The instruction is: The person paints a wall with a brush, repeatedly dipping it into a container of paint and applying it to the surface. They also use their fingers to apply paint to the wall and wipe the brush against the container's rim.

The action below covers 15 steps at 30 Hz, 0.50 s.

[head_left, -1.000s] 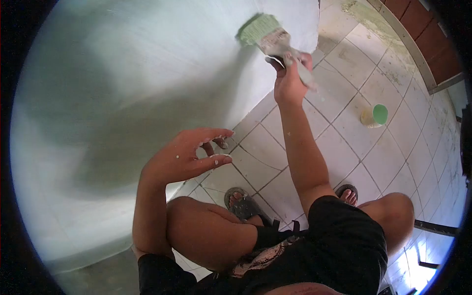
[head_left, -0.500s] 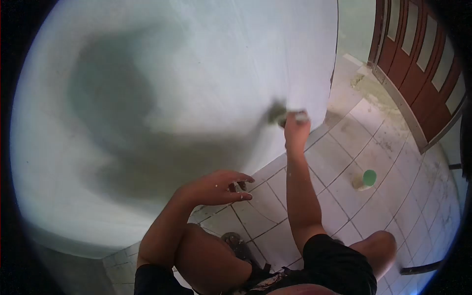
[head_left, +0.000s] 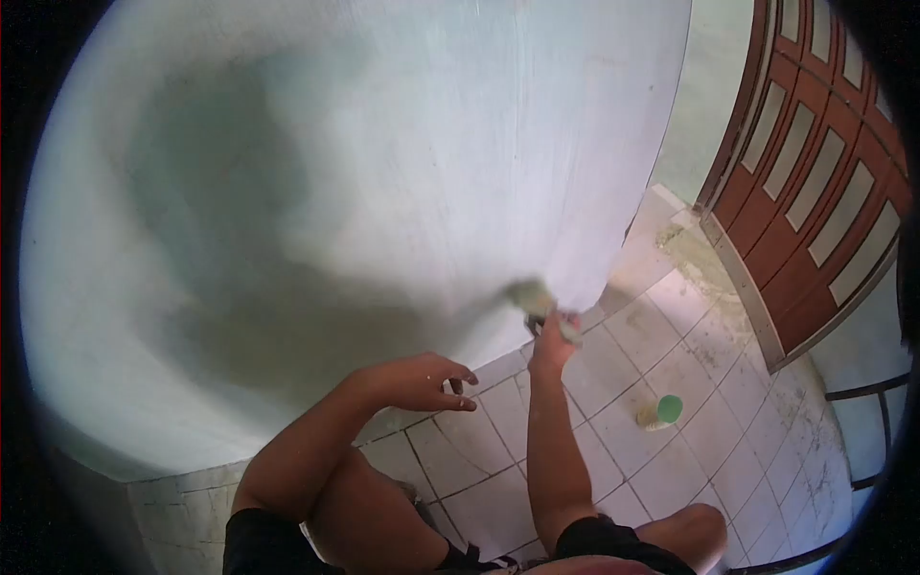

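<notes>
My right hand (head_left: 554, 343) is closed around the handle of a paint brush (head_left: 533, 297), whose greenish bristles are against the lower right part of the pale wall (head_left: 412, 144). Near the foot of the wall, my left hand (head_left: 431, 381) hangs above the floor with its fingers apart and nothing in them. White specks dot its skin. On the tiles to the right stands a small container (head_left: 659, 412) with green showing at its top.
White floor tiles (head_left: 613, 383) run along the wall base. A red-brown door (head_left: 805, 163) with pale panels stands at the upper right, with a pale greenish patch on the floor (head_left: 692, 247) beside it. Dark bars (head_left: 867, 388) show at the right edge.
The view has shifted, so the door and container sit lower and further left. My right hand and the brush appear lower, nearer the foot of the wall. My left hand stays apart-fingered.
</notes>
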Each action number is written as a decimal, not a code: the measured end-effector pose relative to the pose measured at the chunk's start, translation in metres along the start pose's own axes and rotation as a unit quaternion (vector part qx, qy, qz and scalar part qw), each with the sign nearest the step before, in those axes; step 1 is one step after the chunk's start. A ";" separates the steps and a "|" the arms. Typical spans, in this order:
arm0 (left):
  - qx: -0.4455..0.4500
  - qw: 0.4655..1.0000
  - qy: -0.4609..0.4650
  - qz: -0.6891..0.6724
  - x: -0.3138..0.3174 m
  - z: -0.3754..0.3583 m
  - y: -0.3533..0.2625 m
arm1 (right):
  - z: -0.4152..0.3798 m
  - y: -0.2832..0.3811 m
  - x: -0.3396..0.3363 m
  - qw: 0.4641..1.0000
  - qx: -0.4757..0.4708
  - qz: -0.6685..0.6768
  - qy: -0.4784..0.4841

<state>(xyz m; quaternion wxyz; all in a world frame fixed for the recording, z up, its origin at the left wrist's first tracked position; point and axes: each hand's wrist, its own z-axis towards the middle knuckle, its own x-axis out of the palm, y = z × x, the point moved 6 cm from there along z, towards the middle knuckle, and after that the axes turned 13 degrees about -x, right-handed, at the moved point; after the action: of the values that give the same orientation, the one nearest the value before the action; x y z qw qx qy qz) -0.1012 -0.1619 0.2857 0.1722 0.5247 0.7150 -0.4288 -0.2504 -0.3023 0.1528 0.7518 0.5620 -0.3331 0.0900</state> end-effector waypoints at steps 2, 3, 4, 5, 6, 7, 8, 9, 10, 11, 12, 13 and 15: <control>0.019 0.999 -0.025 -0.005 -0.002 0.004 0.006 | 0.012 -0.008 -0.013 0.996 0.061 -0.057 -0.018; 0.028 0.999 -0.039 -0.016 -0.004 0.006 0.008 | 0.025 0.008 0.001 0.996 -0.006 -0.086 0.011; 0.035 0.998 -0.040 -0.018 -0.005 0.008 0.006 | 0.038 0.027 0.021 0.990 -0.070 -0.116 0.040; 0.023 0.998 -0.051 -0.014 -0.007 0.009 0.006 | 0.043 0.084 0.065 0.989 -0.104 -0.091 0.056; 0.009 0.998 -0.061 -0.011 -0.008 0.010 0.007 | 0.066 0.122 0.096 0.964 -0.183 -0.169 0.091; 0.013 0.998 -0.059 -0.011 -0.007 0.011 0.007 | 0.060 0.188 0.137 0.966 -0.231 -0.089 0.078; 0.013 0.998 -0.056 -0.020 -0.008 0.012 0.008 | 0.073 0.230 0.173 0.953 -0.289 -0.020 0.092; 0.014 0.998 -0.056 -0.032 -0.009 0.016 0.008 | 0.071 0.277 0.205 0.947 -0.303 0.003 0.107; 0.018 0.997 -0.059 -0.035 -0.009 0.021 0.008 | 0.088 0.304 0.237 0.927 -0.320 0.080 0.179; 0.026 0.998 -0.055 -0.033 -0.007 0.025 0.010 | 0.087 0.333 0.261 0.919 -0.321 0.128 0.192; 0.032 0.998 -0.048 -0.032 -0.002 0.027 0.011 | 0.061 0.356 0.270 0.929 -0.291 0.149 0.172; 0.034 0.998 -0.043 -0.033 0.000 0.027 0.012 | 0.042 0.366 0.274 0.938 -0.262 0.171 0.152; 0.023 0.998 -0.046 -0.028 0.000 0.026 0.015 | 0.060 0.340 0.265 0.930 -0.271 0.173 0.180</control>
<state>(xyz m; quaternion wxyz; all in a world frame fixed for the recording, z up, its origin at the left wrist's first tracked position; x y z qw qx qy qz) -0.0931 -0.1815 0.2642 0.1807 0.4885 0.7105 -0.4732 -0.2463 -0.3005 0.5878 0.8956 0.2448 -0.2959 0.2247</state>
